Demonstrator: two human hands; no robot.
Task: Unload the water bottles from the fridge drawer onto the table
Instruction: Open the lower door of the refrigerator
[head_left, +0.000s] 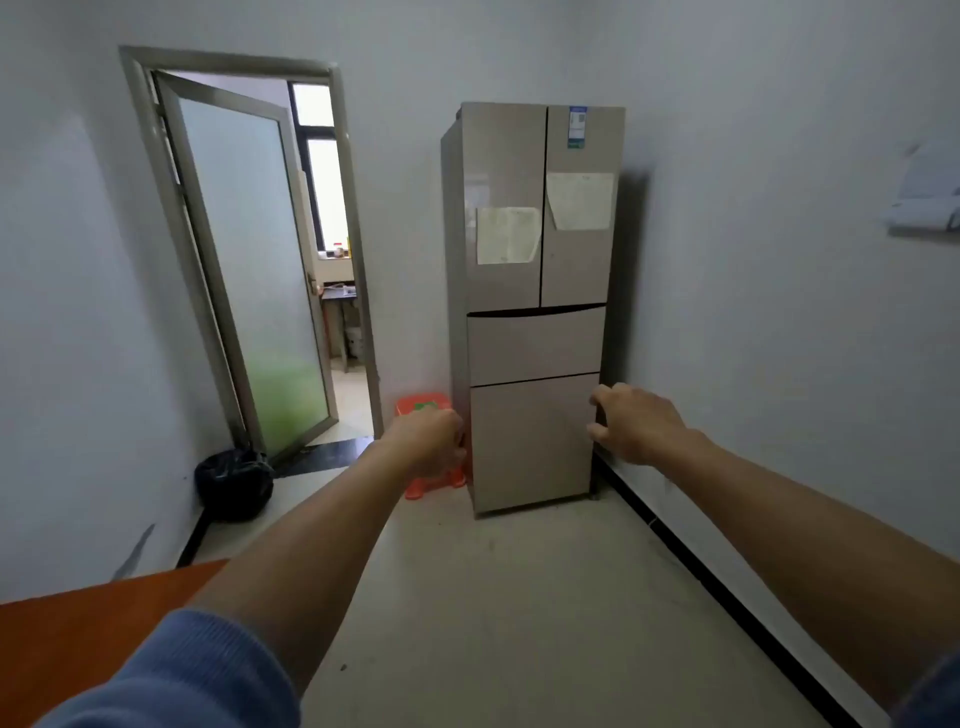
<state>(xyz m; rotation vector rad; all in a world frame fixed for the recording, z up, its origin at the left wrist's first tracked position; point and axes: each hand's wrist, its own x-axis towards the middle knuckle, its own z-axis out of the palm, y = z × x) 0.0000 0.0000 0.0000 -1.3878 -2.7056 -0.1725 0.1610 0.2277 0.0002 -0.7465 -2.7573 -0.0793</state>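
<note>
A tall beige fridge (535, 244) stands against the far wall with two upper doors and two drawers below, all closed. The middle drawer (535, 345) and the bottom drawer (532, 441) show no gap. No water bottles are visible. Both my arms reach forward. My left hand (431, 441) is in front of the bottom drawer's left edge, fingers loosely curled, holding nothing. My right hand (636, 426) is at the drawer's right edge, fingers loosely curled and empty. A corner of the brown wooden table (78, 639) shows at the lower left.
An orange plastic stool (426, 410) sits left of the fridge. A black bin bag (234, 483) lies by the left wall. A frosted-glass door (244, 260) stands open into another room. Papers hang on the right wall (924, 192). Grey floor (519, 597) lies between me and the fridge.
</note>
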